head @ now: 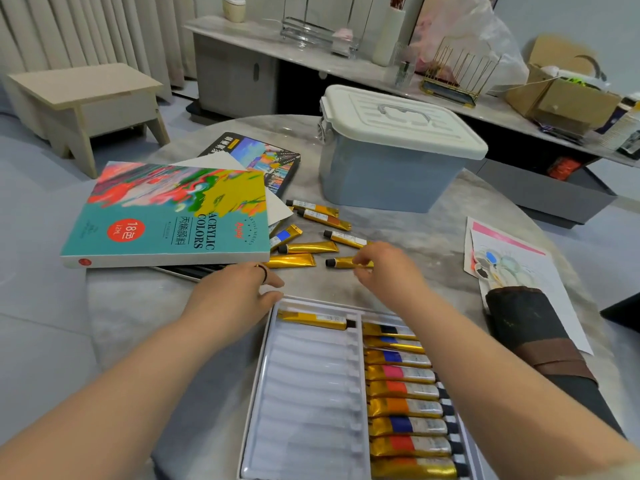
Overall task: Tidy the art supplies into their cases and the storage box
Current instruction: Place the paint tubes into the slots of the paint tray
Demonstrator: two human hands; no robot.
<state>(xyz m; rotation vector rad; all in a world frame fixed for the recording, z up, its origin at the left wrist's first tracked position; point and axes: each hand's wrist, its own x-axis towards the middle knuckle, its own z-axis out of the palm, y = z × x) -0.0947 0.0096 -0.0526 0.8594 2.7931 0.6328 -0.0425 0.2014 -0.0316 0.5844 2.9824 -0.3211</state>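
Loose tubes (pixel 308 248) crowd tabletop (pixel 415 233) beyond tray (pixel 311 375).

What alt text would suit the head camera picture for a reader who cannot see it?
A person's right hand pinches a gold paint tube on a round table, above a white tray half filled with tubes, while the left hand rests at the tray's corner. More loose tubes, a colourful paint box and a closed storage box lie beyond.

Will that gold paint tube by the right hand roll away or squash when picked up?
Probably light: the right hand pinches the paint tube with fingertips alone. Flat ends on neighbouring loose tubes suggest it won't roll far. Its foil-like skin may dent if squeezed.
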